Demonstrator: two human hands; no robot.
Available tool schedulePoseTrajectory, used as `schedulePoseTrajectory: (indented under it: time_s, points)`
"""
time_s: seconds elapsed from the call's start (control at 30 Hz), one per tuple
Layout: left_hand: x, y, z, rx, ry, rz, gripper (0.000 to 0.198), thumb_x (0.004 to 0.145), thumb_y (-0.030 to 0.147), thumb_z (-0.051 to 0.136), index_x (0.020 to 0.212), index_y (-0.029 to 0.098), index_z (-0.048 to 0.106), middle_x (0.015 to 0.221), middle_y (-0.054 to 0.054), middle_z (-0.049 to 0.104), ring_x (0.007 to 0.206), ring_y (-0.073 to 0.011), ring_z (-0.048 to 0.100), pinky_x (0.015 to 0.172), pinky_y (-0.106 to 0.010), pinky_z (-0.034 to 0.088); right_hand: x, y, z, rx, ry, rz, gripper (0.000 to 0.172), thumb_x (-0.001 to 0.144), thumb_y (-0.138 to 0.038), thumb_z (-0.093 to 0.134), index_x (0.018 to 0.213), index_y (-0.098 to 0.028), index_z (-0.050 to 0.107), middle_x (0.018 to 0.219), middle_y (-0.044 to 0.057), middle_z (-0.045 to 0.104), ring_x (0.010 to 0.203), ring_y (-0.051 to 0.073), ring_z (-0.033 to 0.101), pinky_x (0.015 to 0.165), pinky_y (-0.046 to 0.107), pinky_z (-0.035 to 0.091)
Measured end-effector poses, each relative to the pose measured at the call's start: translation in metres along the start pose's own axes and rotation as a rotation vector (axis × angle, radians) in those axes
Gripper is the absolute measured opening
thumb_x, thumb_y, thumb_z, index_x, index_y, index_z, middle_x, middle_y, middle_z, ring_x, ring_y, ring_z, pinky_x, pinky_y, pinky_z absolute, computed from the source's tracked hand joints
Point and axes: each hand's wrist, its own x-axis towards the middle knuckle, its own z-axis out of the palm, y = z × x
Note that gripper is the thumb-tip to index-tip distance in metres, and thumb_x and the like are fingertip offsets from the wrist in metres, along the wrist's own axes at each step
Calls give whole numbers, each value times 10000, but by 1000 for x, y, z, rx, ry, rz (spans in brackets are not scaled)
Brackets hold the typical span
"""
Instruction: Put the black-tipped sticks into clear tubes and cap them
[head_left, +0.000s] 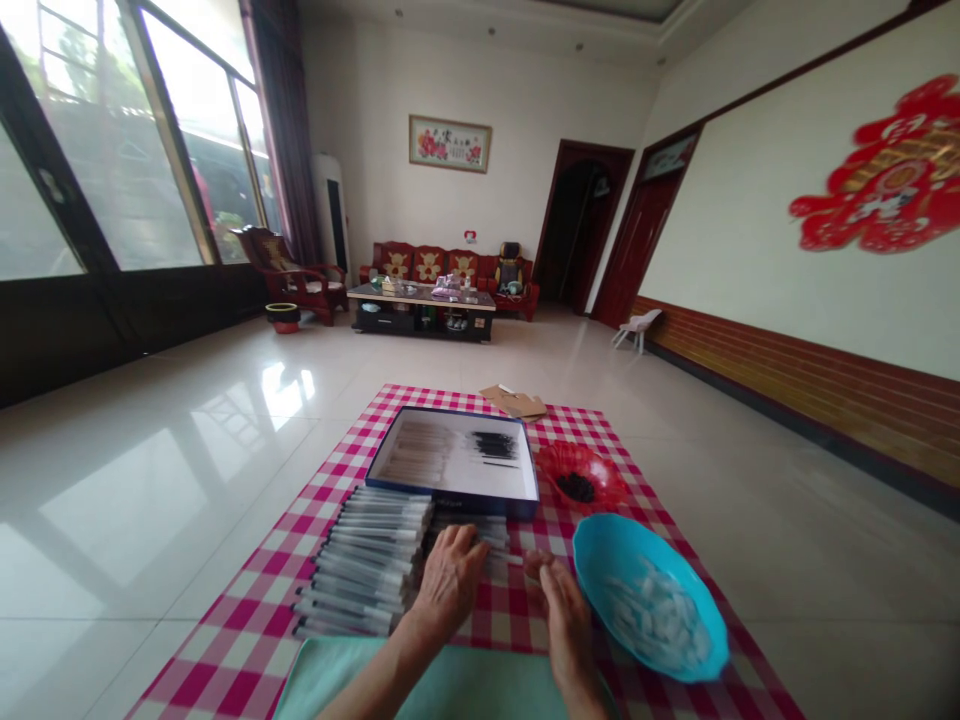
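My left hand point(452, 575) is closed around a thin clear pen point(504, 556), whose pale end points right. Close to that end, my right hand point(559, 605) has its fingers pinched together; what they hold, if anything, is too blurred to name. Left of my hands lies a stack of clear pens point(367, 560) with dark ends. More pens point(491, 527) lie just beyond my left hand, partly hidden by it. On the right, a blue bowl point(589, 560) holds many translucent white pieces that look like pen caps.
Behind the pens, a shallow white-lined box point(457, 487) carries clear tubes point(418, 452) and thin black refills point(495, 445). A red bowl point(611, 480) contains small black parts. Brown cardboard point(517, 402) lies at the checkered table's far edge; a green cloth point(480, 680) covers the near edge.
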Motion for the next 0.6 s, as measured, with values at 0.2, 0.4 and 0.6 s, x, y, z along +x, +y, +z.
schedulePoseTrajectory:
  time_s: [0.2,0.4,0.6]
  points:
    - [4,-4,15,70,-5,-95,221,879,156,487,980,224,671,1098,-64,576,975,-228,485,859,-337,430,-5,7,9,-176,-96,-111,490,737,-416,648,1179,-209,606,1249,88,609,1188,287,525,974,394,433]
    - [-5,-9,27,73,10,-94,319,868,115,479,1127,227,628,1197,-61,564,1072,-242,473,931,-368,414,8,22,18,-359,-95,-169,562,702,-272,578,1254,-167,539,1275,114,585,1215,294,504,1020,431,390]
    - [-8,-10,31,37,-24,-123,330,869,116,486,1151,221,623,1243,-54,559,1112,-235,472,951,-340,421,19,28,38,-367,-111,-220,560,649,-231,517,1197,-125,565,1248,141,597,1189,288,524,1035,437,375]
